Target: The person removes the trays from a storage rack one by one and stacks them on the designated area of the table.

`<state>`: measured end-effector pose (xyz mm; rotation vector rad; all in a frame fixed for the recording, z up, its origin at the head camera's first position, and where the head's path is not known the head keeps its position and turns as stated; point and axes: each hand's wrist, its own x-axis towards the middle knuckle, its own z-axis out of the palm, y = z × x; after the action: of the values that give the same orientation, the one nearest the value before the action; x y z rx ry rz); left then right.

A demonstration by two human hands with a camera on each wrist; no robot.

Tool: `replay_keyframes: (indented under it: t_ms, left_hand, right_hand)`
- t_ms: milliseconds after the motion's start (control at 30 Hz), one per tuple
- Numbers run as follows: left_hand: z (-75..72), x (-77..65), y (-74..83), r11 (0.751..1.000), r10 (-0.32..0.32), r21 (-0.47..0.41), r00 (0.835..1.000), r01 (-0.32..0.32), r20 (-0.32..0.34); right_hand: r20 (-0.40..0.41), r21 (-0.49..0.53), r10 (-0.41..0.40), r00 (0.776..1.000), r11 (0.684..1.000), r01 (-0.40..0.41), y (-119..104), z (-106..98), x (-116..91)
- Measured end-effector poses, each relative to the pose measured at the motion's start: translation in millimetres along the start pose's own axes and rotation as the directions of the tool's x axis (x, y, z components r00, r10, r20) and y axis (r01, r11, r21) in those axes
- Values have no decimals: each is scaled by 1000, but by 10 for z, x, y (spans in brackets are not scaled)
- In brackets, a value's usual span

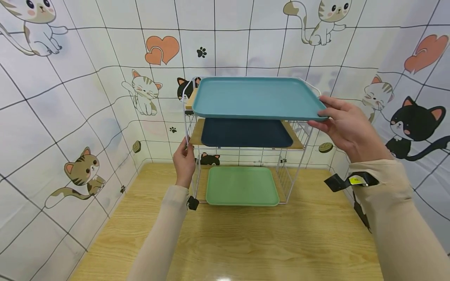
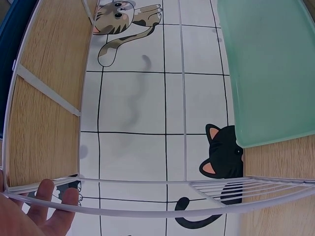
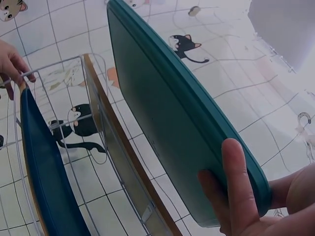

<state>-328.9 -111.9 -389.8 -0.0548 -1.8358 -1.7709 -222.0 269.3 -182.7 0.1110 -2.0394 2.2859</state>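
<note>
- Tabletop (image 1: 228, 242), under the rack (image 1: 297, 141).
- Blue tray (image 1: 258, 97), just above the top shelf (image 1: 190, 102).
- Navy tray (image 1: 246, 132), middle shelf (image 1: 197, 134).
- Green tray (image 1: 242, 186), bottom shelf (image 1: 202, 191).
- Right hand (image 1: 346, 127), pinching the blue tray's right end.
- Left hand (image 1: 184, 162), curled round the rack's left side.

Head view: bright, diffuse light; small glare spot (image 1: 223, 278) on the desk (image 1: 281, 242), below and between left grip (image 1: 184, 162) and right grip (image 1: 348, 127). Right wrist view was dimmer: light blue tray (image 3: 157, 118) underside beside right grip lay shaded; wall (image 3: 236, 54) beyond looked hazy.
</note>
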Motion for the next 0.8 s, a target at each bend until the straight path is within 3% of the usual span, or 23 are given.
replay_keyframes:
  t_ms: [267, 667, 800]
  left_hand:
    - [0, -3, 15, 1000, -6, 4, 1000, 6, 2]
    - [2, 3, 13, 1000, 2, 11, 1000, -2, -14]
    - [-2, 5, -4, 1000, 11, -2, 1000, -11, -2]
  right_hand:
    - [-15, -27, -13, 1000, 1000, 13, 70, -40, -191]
    - [9, 159, -56, 998, 986, 54, 291, -167, -479]
    - [27, 175, -83, 996, 982, 77, 384, -207, -564]
